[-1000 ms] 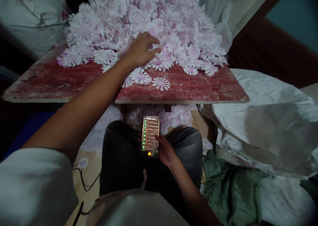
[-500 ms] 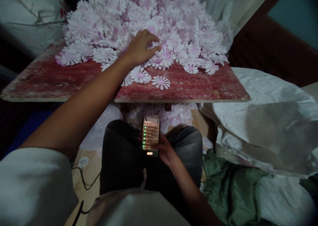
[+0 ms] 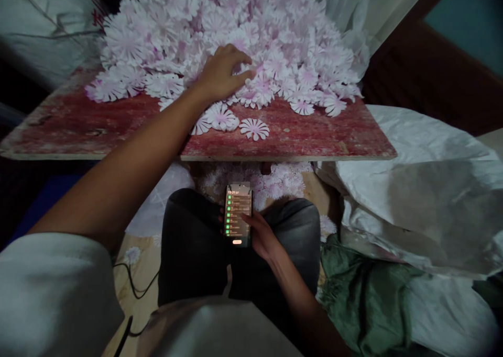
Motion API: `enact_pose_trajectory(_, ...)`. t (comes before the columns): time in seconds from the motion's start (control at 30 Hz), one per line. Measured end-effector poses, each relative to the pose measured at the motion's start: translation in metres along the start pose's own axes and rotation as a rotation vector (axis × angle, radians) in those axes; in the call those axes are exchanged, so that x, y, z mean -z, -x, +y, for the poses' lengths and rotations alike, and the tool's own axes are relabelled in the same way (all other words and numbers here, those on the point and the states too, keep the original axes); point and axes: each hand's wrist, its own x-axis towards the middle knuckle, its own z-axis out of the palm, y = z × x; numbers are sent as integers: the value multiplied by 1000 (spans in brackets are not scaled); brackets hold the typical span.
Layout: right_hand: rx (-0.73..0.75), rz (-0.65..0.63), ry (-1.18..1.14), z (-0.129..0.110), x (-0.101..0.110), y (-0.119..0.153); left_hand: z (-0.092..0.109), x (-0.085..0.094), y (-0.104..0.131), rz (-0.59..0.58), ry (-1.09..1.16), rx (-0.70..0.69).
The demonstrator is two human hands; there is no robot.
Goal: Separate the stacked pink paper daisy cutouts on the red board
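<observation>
My right hand [image 3: 262,234] grips a smartphone [image 3: 238,215] upright above my lap, its thumb over the lit screen. A list of rows with green icons shows on that screen. My left hand [image 3: 226,71] rests palm down on a large heap of white and pale purple artificial flower petals [image 3: 165,37]. Its thumb and forefinger are apart; the other fingers are partly hidden. Nothing can be seen held in it. Close to its wrist, a loose petal piece [image 3: 222,117] and a flat flower piece [image 3: 254,129] lie near the front of the red wooden board [image 3: 314,137].
More petal pieces [image 3: 288,181] lie on the floor under the board. White sacking [image 3: 416,189] and a green cloth [image 3: 365,299] are on the right. At left stands a white sack [image 3: 47,27], and a black cable [image 3: 135,289] runs over the floor.
My right thumb has moved up the phone screen, and the list there has scrolled. The left hand stays on the petal heap.
</observation>
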Motion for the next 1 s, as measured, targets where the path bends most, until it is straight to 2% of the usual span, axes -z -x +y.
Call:
enact_pose_trajectory(0.3, 10, -1, 18, -3, -1, 1, 4, 2, 1, -25, -13, 22)
enact_pose_trajectory(0.7, 27, -42, 97, -4, -4, 3, 2, 0, 0, 18, 39, 2)
enact_pose_trajectory(1.0, 28, -37, 56, -3, -2, 3, 2, 1, 0, -2, 35, 12)
